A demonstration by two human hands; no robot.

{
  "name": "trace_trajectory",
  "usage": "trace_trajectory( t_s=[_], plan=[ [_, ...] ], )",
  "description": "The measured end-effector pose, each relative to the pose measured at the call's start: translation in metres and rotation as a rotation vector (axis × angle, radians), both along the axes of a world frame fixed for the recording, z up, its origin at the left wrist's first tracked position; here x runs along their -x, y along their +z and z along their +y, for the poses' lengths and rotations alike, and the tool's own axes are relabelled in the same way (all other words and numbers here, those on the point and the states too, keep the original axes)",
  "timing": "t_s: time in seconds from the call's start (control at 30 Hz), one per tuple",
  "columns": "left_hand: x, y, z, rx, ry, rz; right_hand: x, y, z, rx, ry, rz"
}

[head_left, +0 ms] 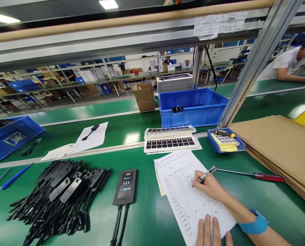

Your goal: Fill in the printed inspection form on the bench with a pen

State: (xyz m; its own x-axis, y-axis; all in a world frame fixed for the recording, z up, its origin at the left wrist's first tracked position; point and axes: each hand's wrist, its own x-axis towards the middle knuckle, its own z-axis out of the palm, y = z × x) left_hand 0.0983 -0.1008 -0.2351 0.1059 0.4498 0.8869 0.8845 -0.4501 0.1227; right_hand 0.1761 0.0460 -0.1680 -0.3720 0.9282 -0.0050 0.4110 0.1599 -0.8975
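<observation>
Form (183,191) lies flat on the green bench, just in front of the person, its far edge near the label sheets (171,142); the right hand (210,186) rests on its right-hand margin with fingers closed round a pen (205,176), the tip touching the paper in an upper row; the left hand (211,232) lies at the sheet's near edge, fingers flat and spread loosely, holding nothing, pressing the paper down. A blue band (254,223) sits on the right wrist.

Writing in these small cells goes best, I judge, with the left palm kept flat so the sheet cannot slide on the slick surface, and the pen held low for short strokes; the heel of the right hand should stay on the paper for steadiness, and clear of fresh ink to avoid smudging.

Left of the form a black unit (125,186) lies face up, cables trailing toward the person; further left, a heap of black parts (62,194); a red screwdriver (254,175) lies just beyond the right hand; cardboard (282,150) is stacked at the right; a blue bin (193,107) stands behind.
</observation>
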Motion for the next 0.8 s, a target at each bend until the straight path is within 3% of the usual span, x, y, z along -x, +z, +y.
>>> trace_trajectory(
  t_s=[0.17, 0.57, 0.8],
  plan=[
    [0.0, -0.004, 0.001, -0.023, 0.01, -0.017, -0.001, -0.001, 0.0, -0.004, 0.006, 0.007],
    [0.005, 0.004, -0.004, 0.021, -0.011, 0.026, -0.002, 0.003, 0.0, -0.016, -0.007, 0.013],
    [0.01, 0.018, -0.001, -0.004, -0.017, 0.015, -0.003, -0.001, 0.0, -0.014, -0.013, 0.006]
  ],
)
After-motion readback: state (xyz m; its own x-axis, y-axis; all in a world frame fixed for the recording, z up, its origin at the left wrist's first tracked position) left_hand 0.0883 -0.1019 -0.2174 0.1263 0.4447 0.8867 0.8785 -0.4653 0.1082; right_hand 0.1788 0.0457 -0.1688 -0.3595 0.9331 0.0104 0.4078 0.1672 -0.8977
